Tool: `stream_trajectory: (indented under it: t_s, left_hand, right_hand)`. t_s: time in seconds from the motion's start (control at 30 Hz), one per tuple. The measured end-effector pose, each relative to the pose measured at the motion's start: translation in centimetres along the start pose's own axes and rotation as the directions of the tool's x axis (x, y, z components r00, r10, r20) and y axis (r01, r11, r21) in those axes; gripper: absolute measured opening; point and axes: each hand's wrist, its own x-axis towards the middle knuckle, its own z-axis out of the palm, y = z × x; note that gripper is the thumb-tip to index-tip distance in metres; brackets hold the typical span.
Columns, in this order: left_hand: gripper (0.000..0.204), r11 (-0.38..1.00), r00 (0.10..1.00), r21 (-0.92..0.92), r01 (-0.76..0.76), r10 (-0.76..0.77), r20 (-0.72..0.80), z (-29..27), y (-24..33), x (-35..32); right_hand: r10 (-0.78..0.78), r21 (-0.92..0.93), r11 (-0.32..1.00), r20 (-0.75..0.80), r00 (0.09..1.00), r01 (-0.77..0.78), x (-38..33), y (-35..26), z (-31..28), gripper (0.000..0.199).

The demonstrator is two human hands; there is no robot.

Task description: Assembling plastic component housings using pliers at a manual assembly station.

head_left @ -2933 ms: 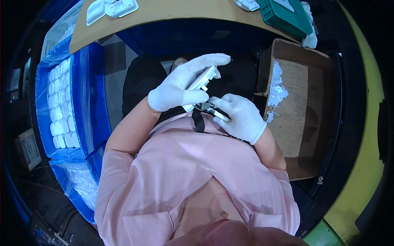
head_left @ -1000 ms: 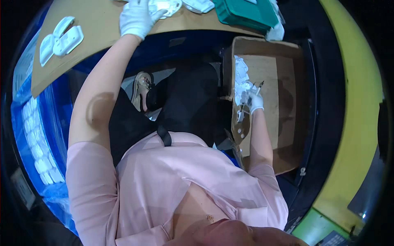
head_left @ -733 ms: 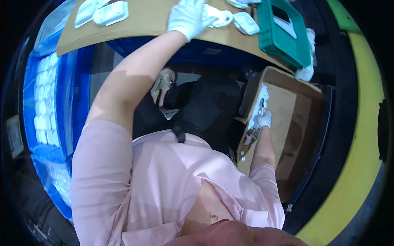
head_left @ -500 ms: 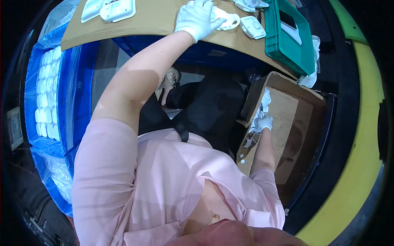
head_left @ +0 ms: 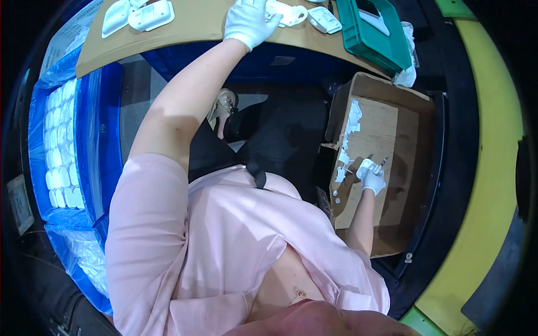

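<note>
My left hand, in a white glove, lies at the edge of the brown-covered table. Its thumb stands apart from the fingers, whose tips run to the picture's upper edge. Beside the thumb is a white moulded plastic piece, which the hand touches or overlaps. Lower down, my right hand, also gloved in white, is closed inside a cardboard box. From its fingers juts a slim tool with a dark tip; its kind is too small to make out. A small white piece shows at the same fingers, perhaps held too.
White scraps lie along the box's left side. A green tray holds a dark-screened device. Near it sits a white plastic shell; more white shells are at the table's left. A blue bin holds stacked white parts.
My right hand has swung away from the scraps toward the middle of the box, and the dark tip now points up and right. My left hand stays by the white piece; the whole view has shifted slightly.
</note>
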Motion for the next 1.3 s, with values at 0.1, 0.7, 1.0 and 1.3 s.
stream_trajectory:
  t_s: [0.1, 0.7, 1.0, 1.3]
  left_hand:
    - [0.042, 0.989, 0.985, 0.058, -0.136, 0.142, -0.097, 1.8, -1.9, -2.4]
    - [0.055, 0.551, 0.559, -0.386, 0.739, -0.183, 0.809, -8.2, -0.3, -20.2]
    - [0.113, 0.003, 0.790, -0.791, 0.612, 0.044, 0.612, -12.1, 5.9, -17.1]
    - [0.092, -0.303, 0.755, -0.726, 0.618, -0.032, 0.655, -13.4, 4.2, -17.2]
  right_hand:
    - [0.182, 0.645, 0.688, 0.291, 0.939, -0.333, 1.0, 3.5, 1.8, 0.038]
    - [-0.463, 0.937, 0.050, 0.328, 0.823, -0.345, -13.2, -11.2, -9.7, 0.032]
    - [-0.871, 0.575, 0.309, 0.491, 0.018, -0.757, -25.2, -21.9, -11.4, 0.058]
    - [-0.891, 0.409, 0.338, 0.429, -0.148, -0.847, -25.5, -22.0, -11.9, 0.070]
